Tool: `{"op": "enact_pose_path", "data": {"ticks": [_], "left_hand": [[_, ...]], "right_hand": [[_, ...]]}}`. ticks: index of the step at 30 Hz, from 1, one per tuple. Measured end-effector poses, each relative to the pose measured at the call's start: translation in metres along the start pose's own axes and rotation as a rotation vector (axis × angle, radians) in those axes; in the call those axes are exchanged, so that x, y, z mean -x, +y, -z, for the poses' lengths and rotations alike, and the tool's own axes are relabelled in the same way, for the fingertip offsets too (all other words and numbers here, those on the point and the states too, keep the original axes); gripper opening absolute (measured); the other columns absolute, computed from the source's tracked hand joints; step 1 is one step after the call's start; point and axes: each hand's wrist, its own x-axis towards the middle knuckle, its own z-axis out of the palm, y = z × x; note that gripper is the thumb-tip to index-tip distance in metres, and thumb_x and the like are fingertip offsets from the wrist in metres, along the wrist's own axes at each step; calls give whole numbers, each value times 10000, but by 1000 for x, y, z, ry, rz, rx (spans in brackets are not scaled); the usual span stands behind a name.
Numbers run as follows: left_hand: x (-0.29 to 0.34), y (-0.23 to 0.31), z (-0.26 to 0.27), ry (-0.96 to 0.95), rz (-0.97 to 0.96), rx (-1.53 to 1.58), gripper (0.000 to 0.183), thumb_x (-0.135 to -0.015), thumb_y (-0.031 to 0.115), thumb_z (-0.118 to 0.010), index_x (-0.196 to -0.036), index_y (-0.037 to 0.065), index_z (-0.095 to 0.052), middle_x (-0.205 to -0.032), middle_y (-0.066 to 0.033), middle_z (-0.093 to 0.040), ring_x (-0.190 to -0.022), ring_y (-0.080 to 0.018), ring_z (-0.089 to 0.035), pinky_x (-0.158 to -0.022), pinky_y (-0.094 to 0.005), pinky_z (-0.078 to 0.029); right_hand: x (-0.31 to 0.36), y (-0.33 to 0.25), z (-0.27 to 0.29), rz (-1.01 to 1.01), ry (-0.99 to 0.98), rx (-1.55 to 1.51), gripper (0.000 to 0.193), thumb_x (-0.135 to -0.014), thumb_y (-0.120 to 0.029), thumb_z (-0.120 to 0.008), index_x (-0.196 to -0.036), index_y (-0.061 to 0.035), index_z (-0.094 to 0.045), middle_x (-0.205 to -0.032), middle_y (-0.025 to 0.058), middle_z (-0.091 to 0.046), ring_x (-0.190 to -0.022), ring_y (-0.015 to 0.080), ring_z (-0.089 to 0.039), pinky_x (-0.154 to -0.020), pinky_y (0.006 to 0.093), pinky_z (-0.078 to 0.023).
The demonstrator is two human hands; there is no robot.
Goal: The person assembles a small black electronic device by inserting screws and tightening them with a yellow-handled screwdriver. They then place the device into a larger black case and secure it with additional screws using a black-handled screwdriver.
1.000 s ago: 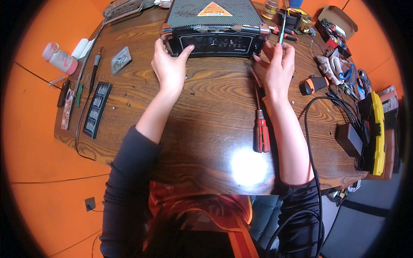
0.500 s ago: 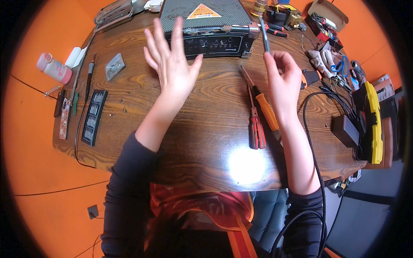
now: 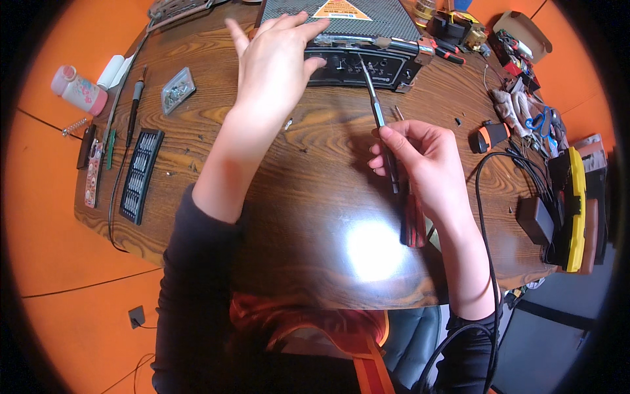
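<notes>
A boxy black speaker [image 3: 407,65] with a grey mesh face and an orange triangular label stands at the far side of the table. My left hand [image 3: 275,69] is over its left part, fingers spread, apparently resting on its edge. In my right hand [image 3: 423,154] is a slim screwdriver [image 3: 375,108] with a silver shaft and dark end. Its tip is at the speaker's black control panel [image 3: 341,67]; contact is hard to tell. Under my right hand lies a red-handled screwdriver [image 3: 413,220], partly hidden.
To the left are a bit set [image 3: 141,177], a clear box of small parts [image 3: 178,90], a soldering iron [image 3: 136,105] and a pink-white bottle [image 3: 79,92]. To the right lie gloves [image 3: 518,111], an orange-black tool [image 3: 492,136], a black cable [image 3: 482,217] and a yellow case [image 3: 576,210].
My right hand has lowered the slim screwdriver from upright and tilted it toward the panel. My left hand has come down onto the speaker. The view has shifted slightly.
</notes>
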Motion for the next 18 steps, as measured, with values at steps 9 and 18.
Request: {"op": "enact_pose_path", "data": {"ticks": [9, 18], "left_hand": [[2, 1, -2, 47, -65, -3, 515, -682, 223, -692, -1175, 190, -546, -1187, -101, -539, -1117, -277, -483, -962, -378, -342], [2, -1, 0, 50, -129, -50, 476, -711, 230, -671, -1164, 151, -544, -1181, -116, -541, -1123, -276, -483, -968, -388, -335]], "right_hand": [[-7, 11, -6, -8, 1, -22, 160, -855, -103, -561, -846, 51, -602, -699, 68, -619, -613, 88, -596, -546, 184, -479], [-9, 20, 8, -57, 45, -115, 172, -878, -114, -525, -891, 51, -574, -766, 83, -616, -675, 125, -613, -614, 222, -515]]}}
